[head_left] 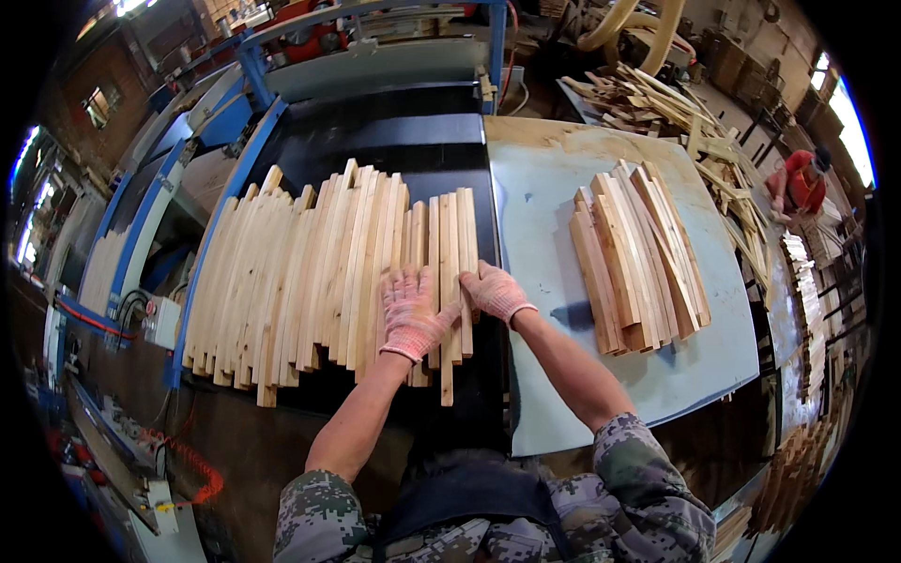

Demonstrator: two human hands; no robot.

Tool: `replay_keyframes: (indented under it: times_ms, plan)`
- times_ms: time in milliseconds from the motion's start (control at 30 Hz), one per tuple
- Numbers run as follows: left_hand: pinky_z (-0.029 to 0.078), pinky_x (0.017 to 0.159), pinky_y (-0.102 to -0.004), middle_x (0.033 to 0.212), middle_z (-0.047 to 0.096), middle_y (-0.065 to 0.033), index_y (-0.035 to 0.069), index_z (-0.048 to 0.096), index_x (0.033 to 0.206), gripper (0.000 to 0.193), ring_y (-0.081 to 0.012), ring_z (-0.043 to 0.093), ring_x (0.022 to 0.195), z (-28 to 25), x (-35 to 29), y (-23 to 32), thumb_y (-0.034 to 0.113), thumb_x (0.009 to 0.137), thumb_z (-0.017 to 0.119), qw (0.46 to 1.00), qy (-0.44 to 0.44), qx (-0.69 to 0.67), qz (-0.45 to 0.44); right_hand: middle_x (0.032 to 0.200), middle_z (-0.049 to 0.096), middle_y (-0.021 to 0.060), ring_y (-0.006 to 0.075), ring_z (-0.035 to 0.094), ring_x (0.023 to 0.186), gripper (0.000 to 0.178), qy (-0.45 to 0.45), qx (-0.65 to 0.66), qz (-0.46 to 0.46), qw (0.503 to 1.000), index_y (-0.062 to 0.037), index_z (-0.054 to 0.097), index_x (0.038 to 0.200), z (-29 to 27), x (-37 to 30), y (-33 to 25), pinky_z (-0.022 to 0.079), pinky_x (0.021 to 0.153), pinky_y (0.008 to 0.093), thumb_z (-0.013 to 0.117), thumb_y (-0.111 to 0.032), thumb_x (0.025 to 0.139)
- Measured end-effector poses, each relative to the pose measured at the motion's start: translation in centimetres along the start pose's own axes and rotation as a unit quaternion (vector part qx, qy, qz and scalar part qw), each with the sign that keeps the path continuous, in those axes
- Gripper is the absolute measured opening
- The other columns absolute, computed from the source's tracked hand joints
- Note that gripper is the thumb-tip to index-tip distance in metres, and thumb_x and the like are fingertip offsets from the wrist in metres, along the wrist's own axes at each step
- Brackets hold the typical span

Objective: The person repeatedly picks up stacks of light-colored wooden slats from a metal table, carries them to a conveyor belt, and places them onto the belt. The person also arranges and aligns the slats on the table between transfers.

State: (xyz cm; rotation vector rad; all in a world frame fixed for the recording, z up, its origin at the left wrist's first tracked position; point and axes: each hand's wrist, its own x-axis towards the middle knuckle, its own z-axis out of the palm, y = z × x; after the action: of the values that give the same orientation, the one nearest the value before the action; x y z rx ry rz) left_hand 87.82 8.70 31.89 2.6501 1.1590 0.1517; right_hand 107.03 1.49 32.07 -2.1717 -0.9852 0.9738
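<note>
Palm down, the left hand (410, 310) lies across the row of wooden slats (291, 272) near its right end, fingers extended forward and a little apart, thumb angled out to the right. It is unclenched, flat on the wood. The right hand (496, 291) comes in from the right, fingers pointing left, against the outermost slats at the row's right edge; whether it grips one or merely presses, I cannot tell. Both forearms reach forward from camouflage sleeves (324, 511), the left angled rightward, the right angled leftward, and both hands wear pinkish gloves.

Counting: two hands, one broad row and one smaller stack of slats (638, 272). The row sits side by side on a black machine bed (375, 108), beside a blue rail (249, 155); it holds well over twenty pieces, too tightly packed for an exact count. Two slats stick out most clearly toward the person. The smaller stack, at least six overlapping pieces, rests on one pale blue tabletop (535, 394) to the right. Beyond are one heap of wood strips (657, 103) and one other person in red (802, 183).
</note>
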Motion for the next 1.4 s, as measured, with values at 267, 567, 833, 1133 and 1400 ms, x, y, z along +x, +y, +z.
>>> replay_keyframes:
  times_ms: [267, 567, 833, 1133, 1400]
  plan:
    - [0.016, 0.135, -0.0557, 0.169, 0.039, -0.0295, 0.003, 0.044, 0.162, 0.097, -0.0446, 0.031, 0.161, -1.3, -0.9, 4.5, 0.060, 0.090, 0.075, 0.998, -0.010, -0.052, 0.028, 0.130, 0.070, 0.0344, 0.0492, 0.065, 0.128, 0.066, -0.014, 0.017, -0.027, 0.999, 0.0058, 0.064, 0.133, -0.5, 0.4, 1.6, 0.051, 0.110, 0.0523, 0.058, -0.052, 0.102]
    - [0.010, 0.136, -0.0556, 0.173, 0.037, -0.0247, -0.001, 0.042, 0.164, 0.101, -0.0412, 0.026, 0.164, -0.3, -3.3, 0.5, 0.064, 0.093, 0.071, 0.999, 0.003, 0.035, 0.006, 0.086, 0.068, 0.0089, 0.0181, 0.059, 0.058, 0.043, -0.137, 0.225, -0.010, 0.964, -0.0014, 0.068, 0.131, -0.4, 0.2, 0.3, 0.050, 0.053, 0.0345, 0.063, -0.037, 0.107]
    - [0.009, 0.137, -0.0533, 0.176, 0.030, -0.0252, 0.003, 0.043, 0.165, 0.098, -0.0415, 0.021, 0.166, -0.9, -2.8, 0.8, 0.065, 0.094, 0.070, 0.999, -0.020, 0.025, -0.003, 0.113, 0.074, 0.0278, 0.0443, 0.071, 0.111, 0.032, 0.075, 0.139, -0.053, 0.986, 0.0019, 0.066, 0.123, 0.9, 2.9, 3.6, 0.055, 0.098, 0.0478, 0.058, -0.018, 0.100]
    - [0.009, 0.137, -0.0549, 0.177, 0.030, -0.0234, 0.013, 0.043, 0.168, 0.081, -0.0427, 0.021, 0.166, -0.5, -3.4, -0.1, 0.045, 0.099, 0.070, 1.000, -0.022, 0.002, 0.012, 0.109, 0.078, 0.0207, 0.0298, 0.077, 0.097, 0.041, -0.079, 0.126, -0.011, 0.989, -0.0054, 0.068, 0.140, 0.3, -0.8, 0.8, 0.062, 0.086, 0.0422, 0.054, -0.017, 0.103]
    - [0.016, 0.135, -0.0570, 0.170, 0.043, -0.0225, 0.012, 0.051, 0.162, 0.068, -0.0452, 0.033, 0.159, 1.0, -1.9, -0.4, 0.040, 0.101, 0.065, 0.997, 0.030, -0.046, 0.046, 0.121, 0.074, 0.0259, 0.0474, 0.068, 0.119, 0.029, 0.191, 0.076, -0.105, 0.973, -0.0047, 0.064, 0.123, 3.8, 1.6, 2.2, 0.055, 0.101, 0.0526, 0.054, -0.025, 0.105]
